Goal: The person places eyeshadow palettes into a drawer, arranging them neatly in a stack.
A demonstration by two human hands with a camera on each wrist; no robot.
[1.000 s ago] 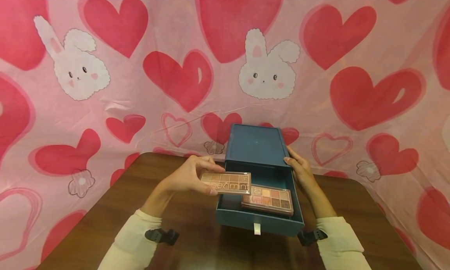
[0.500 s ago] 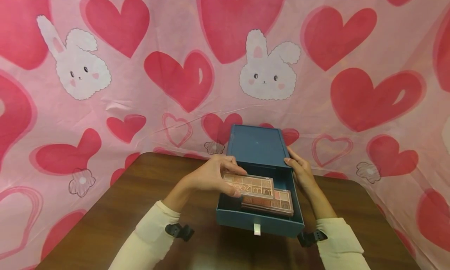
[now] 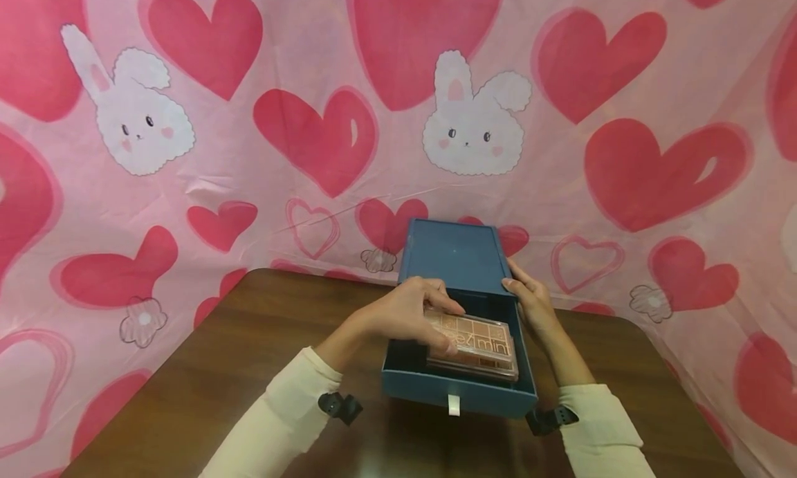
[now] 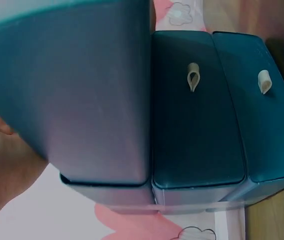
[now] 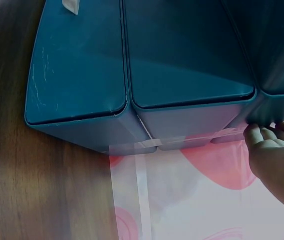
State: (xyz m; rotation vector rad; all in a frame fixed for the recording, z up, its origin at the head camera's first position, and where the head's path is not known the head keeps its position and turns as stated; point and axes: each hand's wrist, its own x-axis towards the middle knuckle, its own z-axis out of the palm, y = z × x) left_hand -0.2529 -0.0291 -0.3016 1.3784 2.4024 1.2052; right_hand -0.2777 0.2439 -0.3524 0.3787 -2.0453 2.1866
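Note:
In the head view my left hand [image 3: 407, 319] pinches an eyeshadow palette [image 3: 482, 331] with a clear, lettered lid, thumb at the front and fingers behind. The palette lies over another palette [image 3: 498, 373] inside the pulled-out top drawer [image 3: 420, 389]; whether the two touch fully is hard to tell. That drawer belongs to a blue drawer box [image 3: 454, 253]. At the box's right side my right hand [image 3: 532, 301] holds on, thumb over the top edge and fingers along the side. The right wrist view shows the same hand [image 5: 276, 155] with fingertips against the side.
Below the open drawer, two shut drawers with loop pull tabs [image 4: 193, 77] show in the left wrist view. The box stands on a dark wooden table [image 3: 249, 353]. Behind hangs a pink cloth [image 3: 398, 153] with hearts and rabbits. Both wrists wear black straps [image 3: 339, 407].
My left hand has carried the palette rightward and down, from the drawer's left edge onto the palette inside. The right hand and the box have stayed put.

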